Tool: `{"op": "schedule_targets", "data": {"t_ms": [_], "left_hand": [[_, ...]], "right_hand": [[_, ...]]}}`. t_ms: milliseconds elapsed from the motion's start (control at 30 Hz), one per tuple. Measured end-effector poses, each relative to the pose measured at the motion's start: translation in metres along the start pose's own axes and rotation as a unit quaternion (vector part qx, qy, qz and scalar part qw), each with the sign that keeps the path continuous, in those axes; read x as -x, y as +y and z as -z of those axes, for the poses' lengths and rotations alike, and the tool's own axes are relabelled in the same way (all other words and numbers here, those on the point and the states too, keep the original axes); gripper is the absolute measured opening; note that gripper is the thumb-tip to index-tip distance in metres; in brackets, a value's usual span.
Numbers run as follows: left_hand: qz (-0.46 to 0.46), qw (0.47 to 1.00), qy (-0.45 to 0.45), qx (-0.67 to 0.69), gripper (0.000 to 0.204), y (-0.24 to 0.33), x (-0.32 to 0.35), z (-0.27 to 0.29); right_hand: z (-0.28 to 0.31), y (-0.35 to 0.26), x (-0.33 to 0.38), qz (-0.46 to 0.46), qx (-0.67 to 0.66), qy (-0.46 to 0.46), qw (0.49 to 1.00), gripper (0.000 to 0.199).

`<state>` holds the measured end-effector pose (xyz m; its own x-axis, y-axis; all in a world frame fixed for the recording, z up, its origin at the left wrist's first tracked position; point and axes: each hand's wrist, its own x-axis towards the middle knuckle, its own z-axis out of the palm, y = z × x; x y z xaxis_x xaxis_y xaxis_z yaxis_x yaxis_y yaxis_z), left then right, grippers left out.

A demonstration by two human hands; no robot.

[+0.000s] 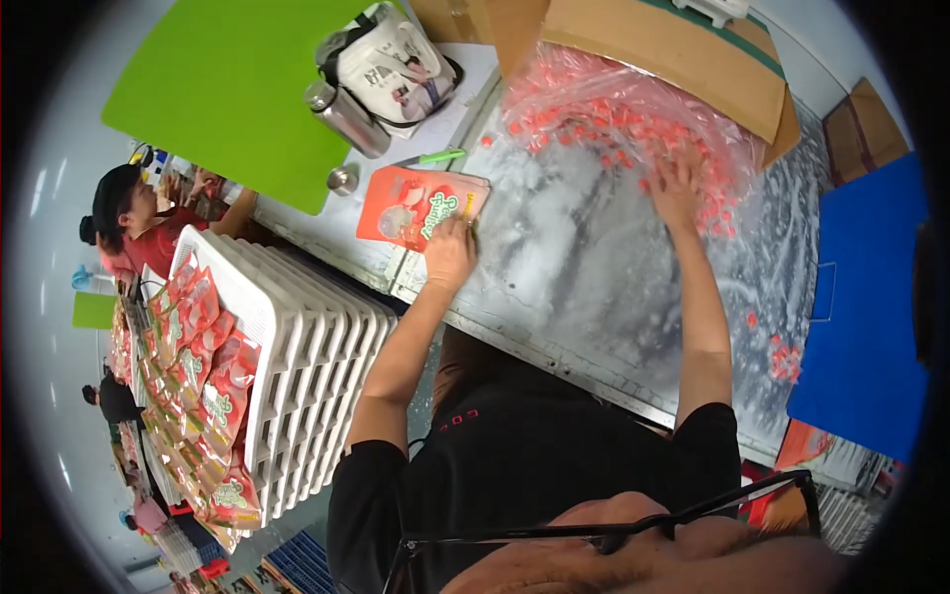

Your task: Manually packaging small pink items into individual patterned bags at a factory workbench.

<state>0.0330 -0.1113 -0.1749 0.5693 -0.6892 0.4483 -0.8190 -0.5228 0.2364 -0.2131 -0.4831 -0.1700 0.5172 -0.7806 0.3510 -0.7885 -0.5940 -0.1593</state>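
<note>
My left hand [450,255] is closed on the lower edge of a red printed pouch [404,198], which lies on the metal tabletop. Out in front, my right hand [677,188] reaches into a spread of small red wrapped pieces [618,127], its fingers apart over them. Those pieces spill from a clear pinkish plastic bag [594,74] in an opened cardboard box [683,40]. Whether a piece sits under my right fingertips is hidden. Just beyond the pouch lie a green-handled knife [440,156] and a small round metal cup or lid [342,179].
A steel flask [348,119] and a white bag [391,69] stand at the back left beside a green panel [237,89]. Stacked white crates [317,346], topped with filled red pouches [213,366], rise at my left. A blue panel [861,317] borders the right. Another person [163,233] works beyond the crates.
</note>
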Motion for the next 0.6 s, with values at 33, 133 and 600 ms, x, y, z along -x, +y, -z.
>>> {"op": "schedule_targets", "data": {"t_ms": [33, 133, 600], "left_hand": [[0.015, 0.998, 0.000, 0.062, 0.024, -0.009, 0.003, -0.005], [0.135, 0.973, -0.087, 0.168, 0.019, -0.005, -0.011, 0.009], [0.244, 0.776, -0.204, 0.544, 0.015, 0.009, 0.010, 0.056]], "right_hand": [[0.002, -0.009, 0.010, 0.009, -0.007, -0.060, 0.998, 0.060], [0.013, -0.021, 0.044, 0.012, -0.006, -0.106, 0.994, 0.057], [0.073, -0.221, 0.153, 0.401, -0.358, 0.084, 0.839, 0.040]]}}
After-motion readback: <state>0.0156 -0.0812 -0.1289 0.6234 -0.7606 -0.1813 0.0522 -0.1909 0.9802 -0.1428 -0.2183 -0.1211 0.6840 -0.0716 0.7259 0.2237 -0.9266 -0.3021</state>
